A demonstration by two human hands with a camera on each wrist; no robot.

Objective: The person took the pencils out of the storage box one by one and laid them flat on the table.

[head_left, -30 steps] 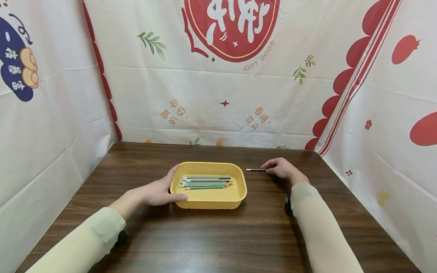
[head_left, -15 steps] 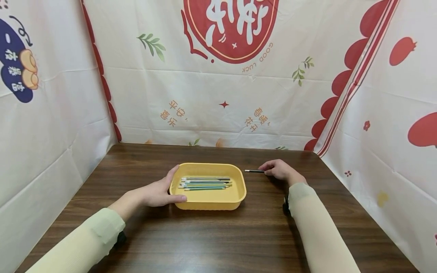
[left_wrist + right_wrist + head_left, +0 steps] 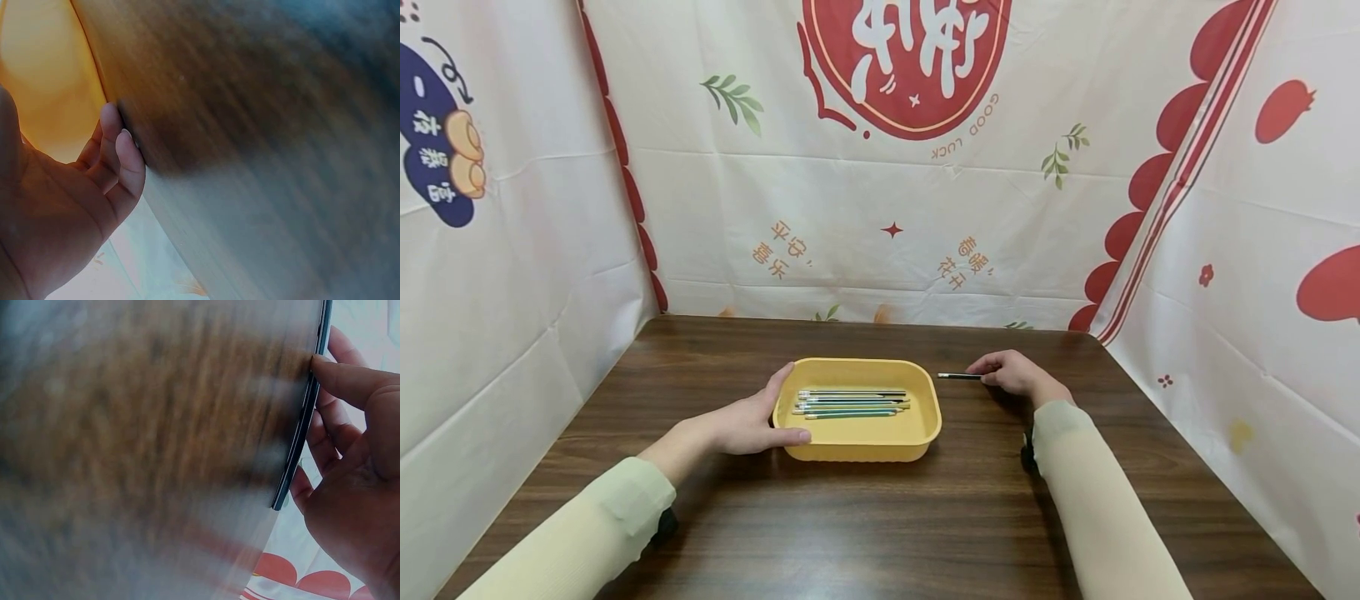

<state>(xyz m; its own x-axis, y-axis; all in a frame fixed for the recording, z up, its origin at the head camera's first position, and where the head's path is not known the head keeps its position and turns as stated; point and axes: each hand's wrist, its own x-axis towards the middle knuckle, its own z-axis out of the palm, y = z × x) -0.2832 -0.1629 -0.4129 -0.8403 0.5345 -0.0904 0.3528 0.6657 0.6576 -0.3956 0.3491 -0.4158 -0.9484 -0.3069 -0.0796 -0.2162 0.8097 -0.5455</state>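
A yellow plastic basin (image 3: 857,450) stands on the table with several pencils (image 3: 852,402) lying side by side in it, their eraser ends to the left. My left hand (image 3: 741,423) holds the basin's left end, thumb along the near rim and fingers against the left wall. Right of the basin, my right hand (image 3: 1015,372) pinches a dark pencil (image 3: 958,377) between thumb and fingers. Its eraser end points left, apart from the basin's rim. The right wrist view shows the dark shaft (image 3: 299,432) running past the thumb and fingers.
A dark wood-grain table (image 3: 865,525) lies under everything. White printed cloth (image 3: 865,192) hangs behind the far edge and along both sides. Black straps show under both sleeves.
The right hand and its pencil have shifted very slightly left since a second ago. The left hand stays on the basin. From half a second ago, nothing visibly differs.
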